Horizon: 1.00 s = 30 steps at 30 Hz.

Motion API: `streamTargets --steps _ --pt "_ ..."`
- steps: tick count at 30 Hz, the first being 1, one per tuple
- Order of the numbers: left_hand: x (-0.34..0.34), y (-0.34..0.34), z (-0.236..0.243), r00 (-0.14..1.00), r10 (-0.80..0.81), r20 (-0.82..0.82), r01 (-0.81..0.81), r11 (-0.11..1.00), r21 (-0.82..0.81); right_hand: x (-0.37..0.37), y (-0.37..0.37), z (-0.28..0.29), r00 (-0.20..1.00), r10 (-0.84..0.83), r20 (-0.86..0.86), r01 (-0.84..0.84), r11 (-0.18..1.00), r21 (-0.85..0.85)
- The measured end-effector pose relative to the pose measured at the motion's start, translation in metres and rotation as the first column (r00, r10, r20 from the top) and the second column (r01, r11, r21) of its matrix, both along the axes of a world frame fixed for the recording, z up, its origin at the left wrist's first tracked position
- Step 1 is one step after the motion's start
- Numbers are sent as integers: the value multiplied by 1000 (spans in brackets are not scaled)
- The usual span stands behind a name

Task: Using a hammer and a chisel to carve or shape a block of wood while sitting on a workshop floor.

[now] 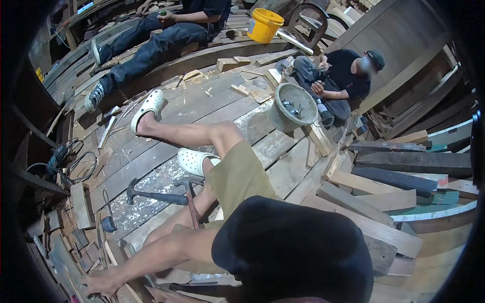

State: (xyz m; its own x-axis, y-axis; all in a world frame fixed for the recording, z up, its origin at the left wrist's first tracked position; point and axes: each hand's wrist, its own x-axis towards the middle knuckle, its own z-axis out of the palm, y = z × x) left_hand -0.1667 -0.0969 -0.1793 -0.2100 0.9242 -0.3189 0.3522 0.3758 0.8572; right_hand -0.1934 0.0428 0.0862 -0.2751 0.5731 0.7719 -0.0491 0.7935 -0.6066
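Observation:
My right arm reaches across my legs to the lower left, and my right hand (pixel 103 284) is down at the wood pieces there. Its fingers look bent and apart, with nothing visible in them. A wooden board (pixel 116 255) passes beneath that wrist. At the bottom edge, only a strip of skin shows beside a long dark tool (pixel 202 289); my left hand's fingers cannot be made out. A claw hammer (pixel 159 197) with a dark handle lies on the planks by my shin. Against my leg leans a second hammer (pixel 192 204) with a red handle.
Two people sit beyond my feet; the right one is beside a grey bucket (pixel 294 108) of metal pieces. A yellow bucket (pixel 264 25) stands behind. Stacked timber (pixel 394 177) fills the right side. Tangled cable (pixel 63 159) and offcuts lie left, with shavings on the plank floor (pixel 189 108).

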Motion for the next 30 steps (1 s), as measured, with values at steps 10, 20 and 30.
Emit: streamTargets --steps 10,20,30 --pt "-19 1 -2 989 133 -71 -131 991 23 87 -12 10 960 -96 262 107 994 -30" --pt "-49 -9 -4 962 248 -114 -244 969 46 120 -21 12 976 -217 8 217 974 -69" --pt "-104 -16 -18 914 394 -95 -390 919 63 128 -21 13 991 -65 121 93 964 -248"
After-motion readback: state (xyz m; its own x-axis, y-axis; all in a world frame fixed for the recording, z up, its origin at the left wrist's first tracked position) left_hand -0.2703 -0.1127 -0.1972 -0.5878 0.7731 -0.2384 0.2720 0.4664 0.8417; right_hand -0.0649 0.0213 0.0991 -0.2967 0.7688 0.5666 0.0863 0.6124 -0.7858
